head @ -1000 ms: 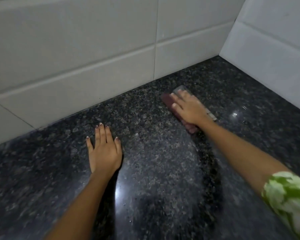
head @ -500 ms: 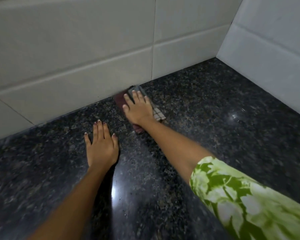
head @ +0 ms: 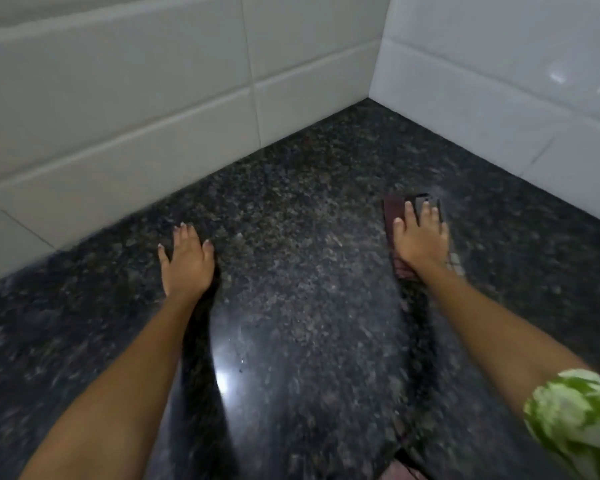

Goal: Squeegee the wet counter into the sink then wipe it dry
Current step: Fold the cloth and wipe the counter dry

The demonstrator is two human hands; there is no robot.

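The dark speckled granite counter (head: 291,237) fills the view and meets white tiled walls at the back and right. My right hand (head: 420,240) lies flat with straight fingers on a folded maroon and grey cloth (head: 394,211), pressing it onto the counter right of centre. Most of the cloth is hidden under the hand. My left hand (head: 186,261) rests flat on the bare counter to the left, fingers straight, holding nothing. No sink or squeegee is in view.
White tiled wall (head: 136,109) runs along the back and another tiled wall (head: 499,81) closes the right side, forming a corner. A lamp reflection (head: 222,379) shines on the counter between my arms.
My right hand has slid the cloth from the back wall near my left hand out to the right and toward me. The left hand has stayed put.
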